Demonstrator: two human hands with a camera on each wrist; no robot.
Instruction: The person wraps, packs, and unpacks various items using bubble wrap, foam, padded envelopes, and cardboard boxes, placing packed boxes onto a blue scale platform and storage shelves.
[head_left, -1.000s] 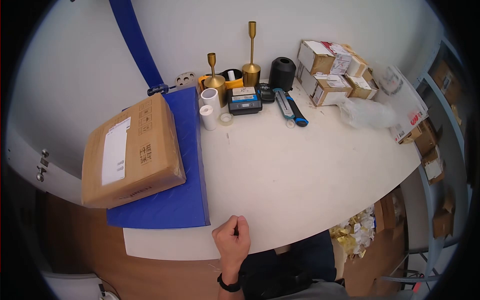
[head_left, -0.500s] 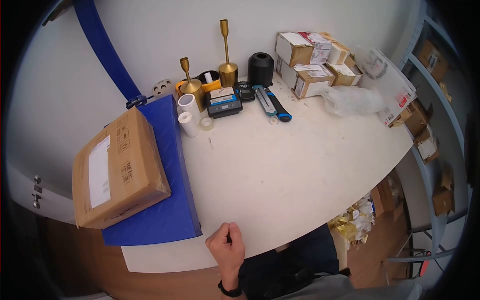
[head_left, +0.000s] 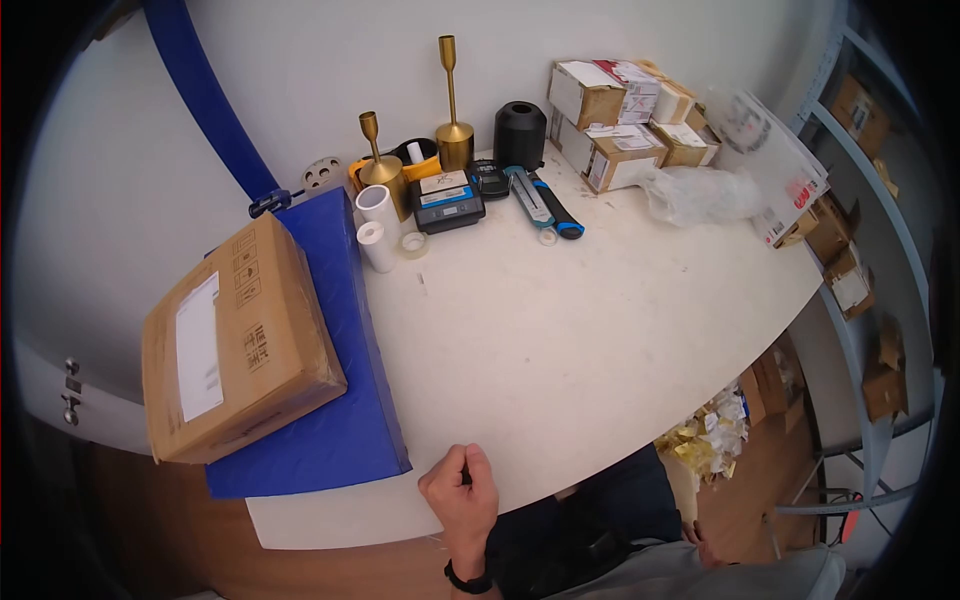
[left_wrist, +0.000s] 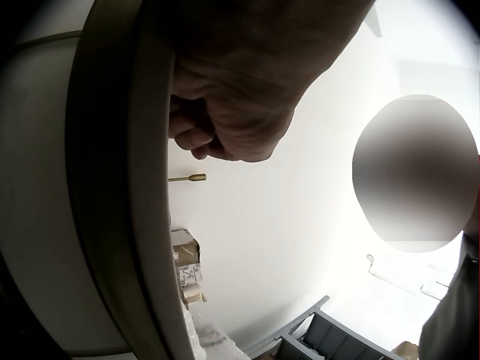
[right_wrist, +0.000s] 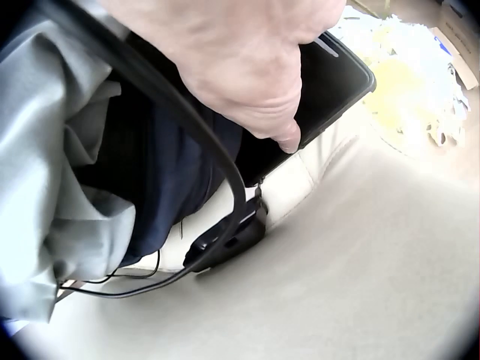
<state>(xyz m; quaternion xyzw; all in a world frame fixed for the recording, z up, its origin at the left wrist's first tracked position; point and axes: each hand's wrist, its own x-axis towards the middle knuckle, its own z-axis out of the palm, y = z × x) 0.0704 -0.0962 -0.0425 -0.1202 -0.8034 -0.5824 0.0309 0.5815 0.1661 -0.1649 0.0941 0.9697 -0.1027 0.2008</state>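
My left hand point(head_left: 459, 494), wearing a black wrist strap, rests as a fist at the front edge of the white table point(head_left: 560, 400). Its curled fingers show no object in them. In the left wrist view the same left hand point(left_wrist: 232, 105) is seen from beneath, close to the table rim. Low beside the thigh, my right hand point(right_wrist: 240, 67) lies across a flat black device like a smartphone point(right_wrist: 337, 82), over a pale seat point(right_wrist: 337, 262). One fingertip is right at the device's long edge; the other fingers are hidden, so I cannot tell whether they wrap around it.
A cardboard box point(head_left: 240, 340) sits tilted on a blue stand point(head_left: 350, 300) at the left. Toward the back are brass candlesticks point(head_left: 455, 140), white rolls point(head_left: 376, 245), a small scale point(head_left: 448, 205), a box cutter point(head_left: 560, 210) and stacked small boxes point(head_left: 625, 155). A black cable point(right_wrist: 217, 150) crosses the right wrist view.
The head view has swung, so the table's things sit further left and the box lower. Part of the right hand now shows beside the thigh. The left fist stays at the table's front edge.
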